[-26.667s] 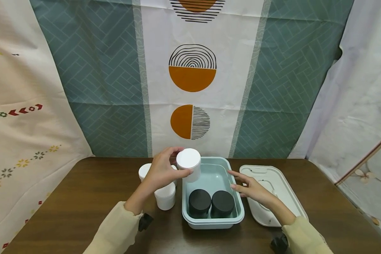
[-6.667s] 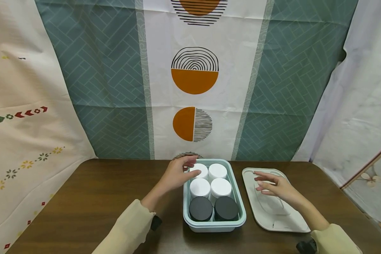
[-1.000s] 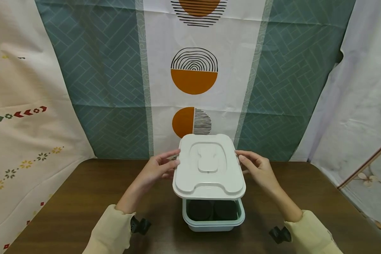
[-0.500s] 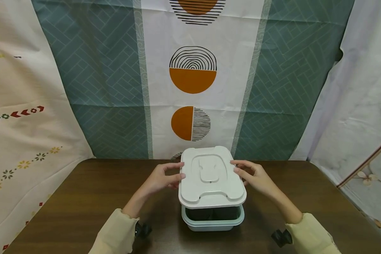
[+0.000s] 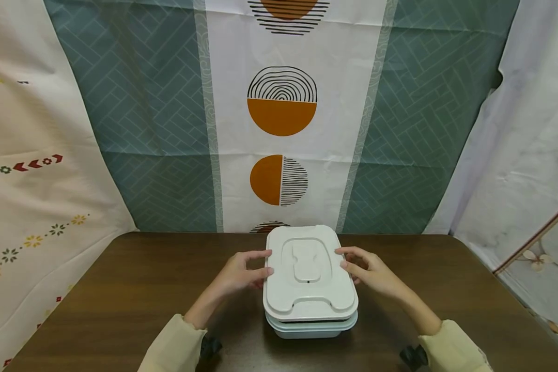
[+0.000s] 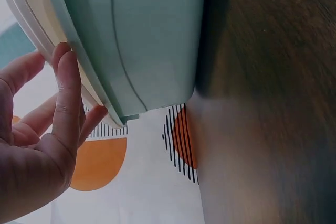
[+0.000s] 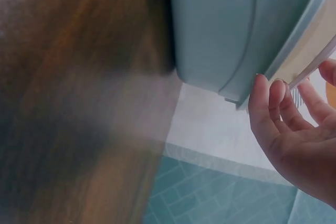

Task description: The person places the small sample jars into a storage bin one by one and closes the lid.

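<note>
We observe a white lid (image 5: 309, 276) seated on a pale green bin (image 5: 310, 327) near the middle of the brown table (image 5: 121, 289). The left hand (image 5: 242, 271) sits at the lid's nine o'clock edge, the right hand (image 5: 369, 271) at its three o'clock edge. In the head view, thumb and forefinger of each hand are parted around the lid's rim, thumbs on top. The left wrist view shows that hand's fingers (image 6: 65, 100) loosely spread, tips against the underside of the lid rim where it overhangs the bin wall (image 6: 142, 35). The right wrist view shows fingers (image 7: 262, 111) close together, tips just beside the rim; we cannot tell whether they touch. A patterned curtain (image 5: 281, 113) hangs at twelve o'clock.
</note>
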`<move>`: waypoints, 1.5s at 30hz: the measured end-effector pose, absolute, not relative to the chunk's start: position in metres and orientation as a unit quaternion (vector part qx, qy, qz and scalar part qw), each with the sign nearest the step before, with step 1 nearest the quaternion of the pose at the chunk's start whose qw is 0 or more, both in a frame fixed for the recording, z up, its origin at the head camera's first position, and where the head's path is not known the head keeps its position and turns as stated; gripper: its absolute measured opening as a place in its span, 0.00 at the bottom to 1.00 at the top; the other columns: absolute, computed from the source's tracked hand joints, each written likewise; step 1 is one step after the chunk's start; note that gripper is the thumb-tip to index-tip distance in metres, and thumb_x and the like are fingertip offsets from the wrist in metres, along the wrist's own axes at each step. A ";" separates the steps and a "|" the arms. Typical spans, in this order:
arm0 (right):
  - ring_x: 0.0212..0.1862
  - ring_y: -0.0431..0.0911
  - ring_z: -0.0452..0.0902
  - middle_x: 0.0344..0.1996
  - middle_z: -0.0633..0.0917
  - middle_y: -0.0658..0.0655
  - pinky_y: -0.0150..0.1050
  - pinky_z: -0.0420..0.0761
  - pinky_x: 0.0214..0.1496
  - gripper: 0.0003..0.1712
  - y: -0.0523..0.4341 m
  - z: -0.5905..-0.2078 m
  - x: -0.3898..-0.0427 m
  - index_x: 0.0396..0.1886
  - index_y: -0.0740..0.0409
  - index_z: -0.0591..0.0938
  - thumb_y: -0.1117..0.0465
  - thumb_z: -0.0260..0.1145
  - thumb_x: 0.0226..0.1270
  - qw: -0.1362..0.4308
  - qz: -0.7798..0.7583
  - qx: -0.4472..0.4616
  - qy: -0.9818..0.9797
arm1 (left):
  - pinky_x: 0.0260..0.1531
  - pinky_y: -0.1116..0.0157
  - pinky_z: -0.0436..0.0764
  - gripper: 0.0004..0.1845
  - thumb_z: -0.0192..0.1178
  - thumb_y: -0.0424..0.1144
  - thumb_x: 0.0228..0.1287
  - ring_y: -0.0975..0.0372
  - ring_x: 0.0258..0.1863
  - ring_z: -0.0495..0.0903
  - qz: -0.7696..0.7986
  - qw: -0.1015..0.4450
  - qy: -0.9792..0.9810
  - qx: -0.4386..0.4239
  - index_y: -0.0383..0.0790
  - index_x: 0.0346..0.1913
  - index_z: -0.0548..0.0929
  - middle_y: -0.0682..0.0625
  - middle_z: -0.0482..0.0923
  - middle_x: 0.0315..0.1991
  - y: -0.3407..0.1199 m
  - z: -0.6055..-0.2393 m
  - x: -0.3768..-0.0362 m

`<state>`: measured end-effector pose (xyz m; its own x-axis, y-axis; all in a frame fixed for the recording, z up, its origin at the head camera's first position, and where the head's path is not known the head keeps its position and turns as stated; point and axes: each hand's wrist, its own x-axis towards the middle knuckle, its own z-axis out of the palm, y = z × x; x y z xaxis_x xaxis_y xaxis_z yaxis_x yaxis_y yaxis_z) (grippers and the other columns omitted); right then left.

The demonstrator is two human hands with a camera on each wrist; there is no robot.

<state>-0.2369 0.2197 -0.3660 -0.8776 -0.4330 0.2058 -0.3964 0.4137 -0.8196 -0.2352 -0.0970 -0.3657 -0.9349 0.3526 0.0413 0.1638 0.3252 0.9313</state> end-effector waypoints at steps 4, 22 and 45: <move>0.28 0.51 0.72 0.38 0.72 0.61 0.42 0.80 0.30 0.21 0.220 -0.370 -0.236 0.57 0.65 0.70 0.61 0.56 0.67 0.025 -0.485 -0.247 0.839 | 0.25 0.57 0.81 0.26 0.65 0.38 0.54 0.60 0.19 0.78 0.554 0.082 0.814 0.154 0.33 0.57 0.74 0.41 0.80 0.34 -0.096 -0.368 -0.233; 0.29 0.47 0.71 0.36 0.70 0.58 0.38 0.77 0.28 0.20 0.224 -0.385 -0.233 0.56 0.62 0.72 0.62 0.58 0.66 0.008 -0.487 -0.252 0.836 | 0.23 0.62 0.81 0.25 0.64 0.37 0.55 0.59 0.22 0.81 0.516 0.057 0.837 0.172 0.34 0.56 0.75 0.33 0.70 0.55 -0.088 -0.371 -0.226; 0.31 0.50 0.78 0.45 0.77 0.71 0.46 0.80 0.37 0.25 0.253 -0.374 -0.239 0.63 0.65 0.66 0.61 0.53 0.69 0.021 -0.496 -0.244 0.833 | 0.49 0.54 0.75 0.27 0.59 0.43 0.60 0.49 0.52 0.74 0.528 0.004 0.825 0.199 0.37 0.60 0.70 0.39 0.72 0.56 -0.119 -0.379 -0.226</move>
<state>-0.2386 0.2531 -0.3743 -0.8797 -0.4279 0.2076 -0.3866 0.3892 -0.8361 -0.2256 -0.1187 -0.3789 -0.9210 0.3320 0.2036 0.3240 0.3629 0.8737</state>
